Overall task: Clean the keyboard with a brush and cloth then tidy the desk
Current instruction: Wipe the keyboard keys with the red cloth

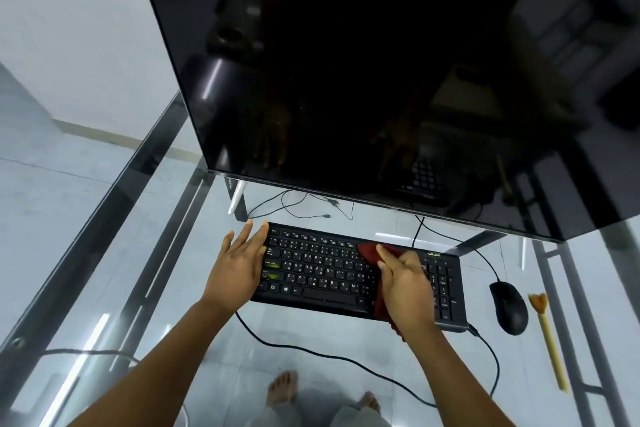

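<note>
A black keyboard [322, 270] lies on the glass desk [180, 288] in front of the monitor. My right hand [405, 284] presses a dark red cloth [369, 251] onto the keys just left of the number pad. My left hand [239, 263] rests flat with fingers spread against the keyboard's left end, holding nothing. A brush [549, 336] with a yellow handle and brownish bristles lies on the glass at the far right, beyond the mouse.
A large dark monitor [381, 80] overhangs the keyboard's far side. A black mouse [509, 312] sits right of the keyboard. Cables [311, 352] run across the glass near the front edge. Metal frame bars [104, 218] show beneath, and bare feet below.
</note>
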`<action>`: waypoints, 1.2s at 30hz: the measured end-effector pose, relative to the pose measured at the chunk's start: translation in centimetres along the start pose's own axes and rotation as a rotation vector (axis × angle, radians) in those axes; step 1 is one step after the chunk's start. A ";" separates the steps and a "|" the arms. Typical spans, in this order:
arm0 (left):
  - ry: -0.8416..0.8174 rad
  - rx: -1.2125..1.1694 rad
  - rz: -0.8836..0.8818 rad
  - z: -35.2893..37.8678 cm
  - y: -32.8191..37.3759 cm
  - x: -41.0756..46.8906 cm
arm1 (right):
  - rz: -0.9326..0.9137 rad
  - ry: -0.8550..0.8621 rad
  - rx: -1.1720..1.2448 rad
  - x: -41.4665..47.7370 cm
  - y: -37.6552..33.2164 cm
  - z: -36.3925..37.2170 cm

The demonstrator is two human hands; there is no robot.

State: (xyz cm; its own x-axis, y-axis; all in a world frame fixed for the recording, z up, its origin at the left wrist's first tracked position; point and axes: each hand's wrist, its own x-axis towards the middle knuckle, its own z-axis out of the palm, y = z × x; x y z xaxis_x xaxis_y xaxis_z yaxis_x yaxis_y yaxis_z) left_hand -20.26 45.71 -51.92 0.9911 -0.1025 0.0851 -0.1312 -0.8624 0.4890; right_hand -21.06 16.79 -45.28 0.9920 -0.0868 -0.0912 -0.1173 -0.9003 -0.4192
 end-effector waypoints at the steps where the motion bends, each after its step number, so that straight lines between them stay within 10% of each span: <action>1: 0.003 -0.006 0.002 0.1 0.0 0.0 | 0.032 0.020 -0.082 0.2 -0.3 0.2; 7: -0.007 -0.045 0.013 0.2 -0.1 -0.1 | -0.383 -0.168 -0.131 0.3 -4.8 2.7; 13: 0.011 -0.038 -0.010 0.5 -0.3 -0.2 | 0.063 0.020 -0.267 2.9 -2.2 1.2; 19: 0.017 -0.034 -0.003 0.7 -0.5 -0.3 | -0.228 -0.163 -0.215 2.0 -7.4 3.3; 26: 0.037 -0.034 -0.016 0.9 -0.4 -0.3 | 0.205 -0.044 -0.316 3.1 0.4 -0.8; 33: 0.034 -0.039 -0.016 1.0 -0.6 -0.2 | -0.160 -0.151 -0.139 2.3 -5.5 2.6; 36: 0.028 -0.044 -0.025 1.1 -0.7 -0.1 | 0.012 -0.082 -0.111 2.6 -1.4 0.6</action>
State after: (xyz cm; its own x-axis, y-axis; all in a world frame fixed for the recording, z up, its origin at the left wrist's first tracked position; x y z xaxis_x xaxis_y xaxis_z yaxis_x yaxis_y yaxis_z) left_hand -20.26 45.79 -53.22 0.9931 -0.0666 0.0960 -0.1076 -0.8417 0.5291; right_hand -18.38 18.12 -45.44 0.9830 -0.0670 -0.1712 -0.1192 -0.9413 -0.3158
